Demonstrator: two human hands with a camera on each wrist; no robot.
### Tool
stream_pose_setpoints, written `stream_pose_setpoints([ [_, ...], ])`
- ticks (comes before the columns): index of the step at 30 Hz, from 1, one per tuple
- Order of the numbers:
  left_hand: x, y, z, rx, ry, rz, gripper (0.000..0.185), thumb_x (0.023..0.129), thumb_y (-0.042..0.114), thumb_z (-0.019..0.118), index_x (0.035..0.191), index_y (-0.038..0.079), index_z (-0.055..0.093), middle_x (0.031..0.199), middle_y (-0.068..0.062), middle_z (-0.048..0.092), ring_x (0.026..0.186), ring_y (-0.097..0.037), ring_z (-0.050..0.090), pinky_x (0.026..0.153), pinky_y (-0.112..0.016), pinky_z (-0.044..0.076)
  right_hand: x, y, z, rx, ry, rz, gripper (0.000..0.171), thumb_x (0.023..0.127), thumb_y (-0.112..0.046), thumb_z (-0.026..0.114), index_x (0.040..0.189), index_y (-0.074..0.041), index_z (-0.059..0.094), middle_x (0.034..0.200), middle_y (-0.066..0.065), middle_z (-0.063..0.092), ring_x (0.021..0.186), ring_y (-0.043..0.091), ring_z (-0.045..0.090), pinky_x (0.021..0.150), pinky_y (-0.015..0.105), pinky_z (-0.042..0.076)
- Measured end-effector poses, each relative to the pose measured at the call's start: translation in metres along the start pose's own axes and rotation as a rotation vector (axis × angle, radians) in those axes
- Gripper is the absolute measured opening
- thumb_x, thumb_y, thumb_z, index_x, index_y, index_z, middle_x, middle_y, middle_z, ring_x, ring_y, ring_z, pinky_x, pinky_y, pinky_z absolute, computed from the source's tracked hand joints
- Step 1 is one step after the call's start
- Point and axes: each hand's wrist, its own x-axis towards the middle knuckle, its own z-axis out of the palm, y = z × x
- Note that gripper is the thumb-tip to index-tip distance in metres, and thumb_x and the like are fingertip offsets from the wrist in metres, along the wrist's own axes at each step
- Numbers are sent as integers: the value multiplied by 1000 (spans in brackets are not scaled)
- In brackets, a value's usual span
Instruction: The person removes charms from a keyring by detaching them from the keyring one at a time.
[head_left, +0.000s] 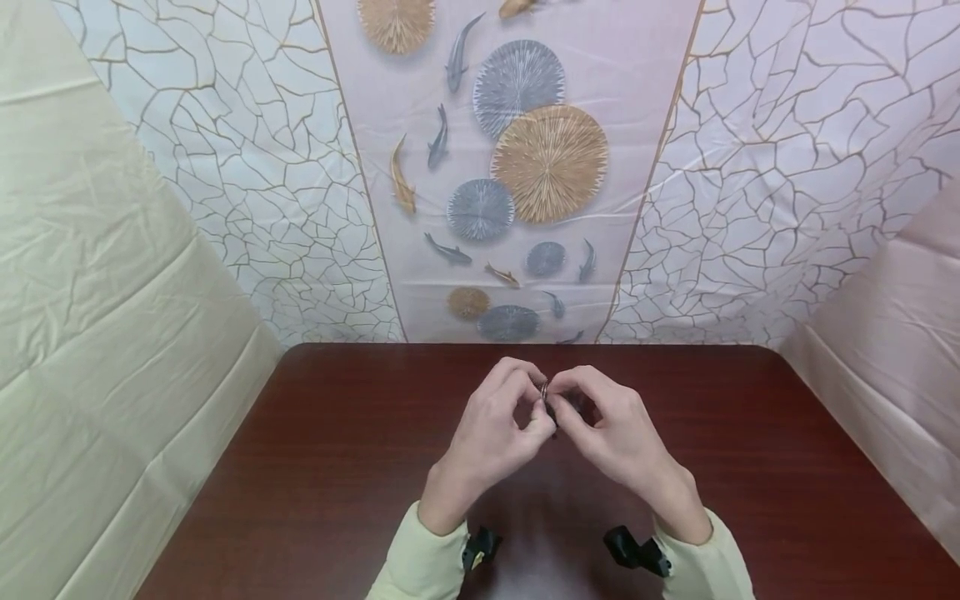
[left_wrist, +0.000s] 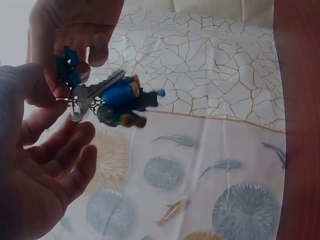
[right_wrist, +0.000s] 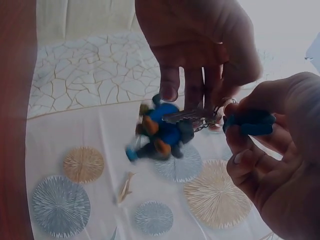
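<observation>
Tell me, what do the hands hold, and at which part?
A keychain: both hands pinch it at the ring end; its key and blue figure hang free.

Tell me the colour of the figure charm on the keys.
Mostly blue charm, orange and dark parts; right wrist view.

A dark red-brown wooden table (head_left: 360, 467) is seen below. Behind its far edge a backdrop sheet (head_left: 787, 167) with a cracked gold-line pattern is hung; its centre panel (head_left: 517, 167) is printed with grey and tan discs and small fish. A cream sheet (head_left: 97, 317) is draped beyond the left edge, a pinkish sheet (head_left: 892, 333) beyond the right.
</observation>
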Motion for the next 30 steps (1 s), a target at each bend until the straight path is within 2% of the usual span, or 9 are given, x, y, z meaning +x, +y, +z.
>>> stream_pose_setpoints([
  [3,0,1,0,-108,-42,-52,14,82,-1,62,79,12,57,108,-2,66,85,-6,63,70,-13,49,0,0,-1,17,20,14,24,82,7,68,95,-13,64,82,-5,64,65,1,53,55,13,43],
  [6,1,2,0,-201,-71,-89,10,86,2,62,85,12,60,106,-2,68,81,-3,63,68,-15,52,0,1,-3,30,39,31,24,82,7,69,94,-12,64,79,-5,65,64,0,54,53,14,44],
  [11,1,2,-3,-259,-86,-147,0,93,10,62,93,10,63,97,-1,69,78,-4,62,68,-18,54,0,1,-5,26,65,51,23,81,6,71,94,-12,64,77,-5,65,64,-1,54,53,12,44],
  [13,1,3,-4,-272,-92,-170,4,95,11,63,98,10,62,95,-2,70,79,-5,64,69,-19,55,0,1,-5,27,69,56,23,81,6,71,94,-12,64,77,-4,65,64,-1,54,53,12,44],
  [15,2,3,-5,-271,-93,-183,10,94,9,64,103,9,61,95,-3,70,81,-7,66,71,-20,56,0,0,-6,31,68,60,23,81,6,72,93,-12,64,78,-4,66,64,-1,55,53,12,45],
  [18,2,3,-6,-229,-94,-167,14,93,7,65,106,8,61,93,-4,71,81,-8,67,72,-17,55,0,-1,-5,37,60,60,23,82,6,71,93,-13,64,79,-4,66,63,0,55,53,12,45],
  [23,2,4,-7,-136,-85,-135,9,92,7,66,100,9,66,87,0,72,71,-4,65,67,-12,52,-1,-4,-5,46,44,59,23,82,4,72,93,-14,65,79,-6,66,61,1,54,53,13,45],
  [30,0,2,-11,-117,-72,-210,4,93,13,66,97,11,66,86,2,73,65,-2,61,61,-12,51,0,-7,-4,35,15,31,23,83,1,73,97,-15,68,83,-7,69,62,1,52,55,12,42],
])
